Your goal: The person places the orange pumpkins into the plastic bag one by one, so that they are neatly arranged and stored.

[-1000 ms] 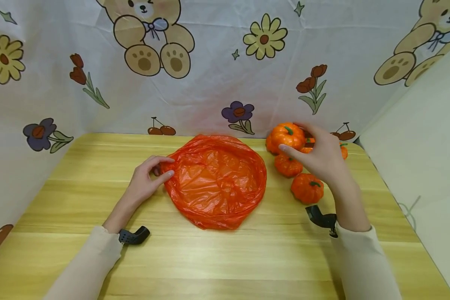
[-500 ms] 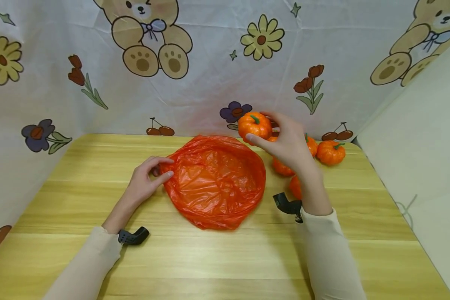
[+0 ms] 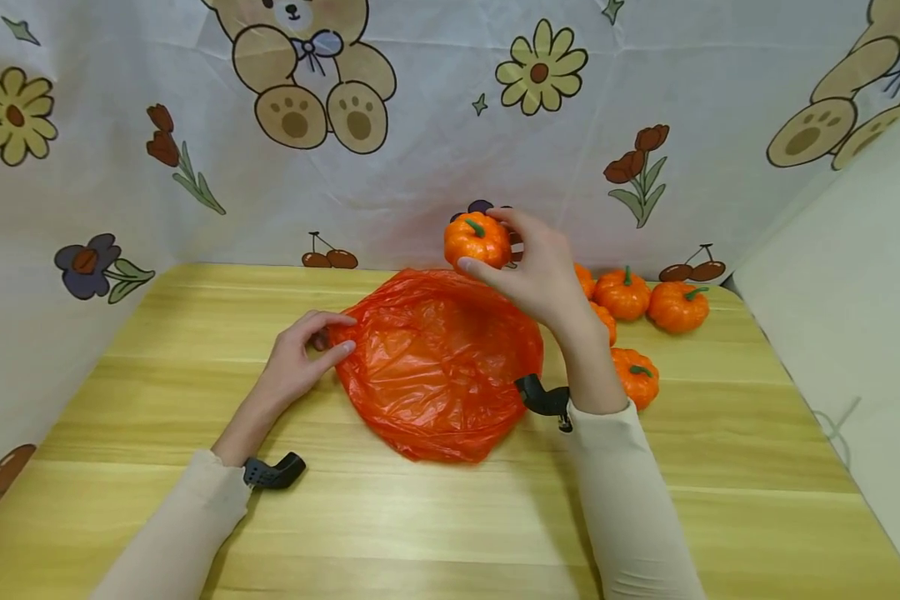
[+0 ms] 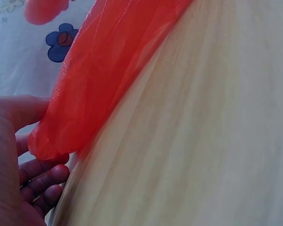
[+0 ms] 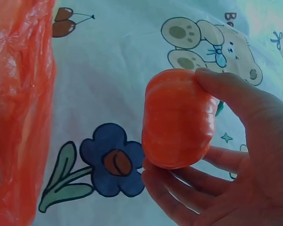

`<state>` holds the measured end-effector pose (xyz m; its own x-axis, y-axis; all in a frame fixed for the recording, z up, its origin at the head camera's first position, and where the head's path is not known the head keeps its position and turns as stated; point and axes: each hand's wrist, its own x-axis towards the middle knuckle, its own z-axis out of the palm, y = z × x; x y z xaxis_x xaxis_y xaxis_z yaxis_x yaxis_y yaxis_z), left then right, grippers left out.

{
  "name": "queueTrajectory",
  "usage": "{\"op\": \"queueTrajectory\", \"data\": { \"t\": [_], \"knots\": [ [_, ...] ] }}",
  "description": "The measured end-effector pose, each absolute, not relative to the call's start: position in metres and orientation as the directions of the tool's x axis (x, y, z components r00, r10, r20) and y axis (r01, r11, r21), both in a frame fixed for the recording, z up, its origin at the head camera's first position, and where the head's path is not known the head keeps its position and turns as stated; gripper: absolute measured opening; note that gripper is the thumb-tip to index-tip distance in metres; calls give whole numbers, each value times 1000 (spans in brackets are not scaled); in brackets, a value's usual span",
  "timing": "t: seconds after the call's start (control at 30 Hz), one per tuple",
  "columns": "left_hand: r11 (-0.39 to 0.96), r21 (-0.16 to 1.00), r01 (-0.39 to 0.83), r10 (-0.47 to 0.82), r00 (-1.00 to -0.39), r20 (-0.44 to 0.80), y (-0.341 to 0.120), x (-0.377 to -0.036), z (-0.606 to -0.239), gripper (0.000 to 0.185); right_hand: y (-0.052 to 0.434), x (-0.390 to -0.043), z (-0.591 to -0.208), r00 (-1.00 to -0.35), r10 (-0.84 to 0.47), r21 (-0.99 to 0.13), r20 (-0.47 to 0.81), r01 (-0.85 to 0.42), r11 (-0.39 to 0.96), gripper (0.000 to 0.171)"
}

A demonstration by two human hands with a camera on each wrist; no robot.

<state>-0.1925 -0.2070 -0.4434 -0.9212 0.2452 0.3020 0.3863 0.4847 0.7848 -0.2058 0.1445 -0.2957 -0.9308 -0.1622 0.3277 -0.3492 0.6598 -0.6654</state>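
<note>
By the far rim of the bag (image 3: 435, 439), one pumpkin (image 3: 477, 240)

Bag's thin and floppy, probably slippery; my left hand (image 3: 300, 352) pinches its left rim, fingers part curled. Only crinkles visible inside. My right hand (image 3: 537, 268) holds the pumpkin aloft, thumb and fingers half-open around its sides. Looks glossy, stiff and likely light, so I'd grab the ribbed sides, not the tiny stem (image 3: 475, 227).
</note>
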Motion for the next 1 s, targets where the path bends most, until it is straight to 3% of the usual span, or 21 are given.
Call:
{"op": "queueTrajectory", "data": {
  "t": [1.0],
  "knots": [
    [466, 807, 363, 232, -930, 285, -204, -193, -442, 33, 94, -232, -370, -915, -359, -564, 185, -398, 724, 72]
  ]
}}
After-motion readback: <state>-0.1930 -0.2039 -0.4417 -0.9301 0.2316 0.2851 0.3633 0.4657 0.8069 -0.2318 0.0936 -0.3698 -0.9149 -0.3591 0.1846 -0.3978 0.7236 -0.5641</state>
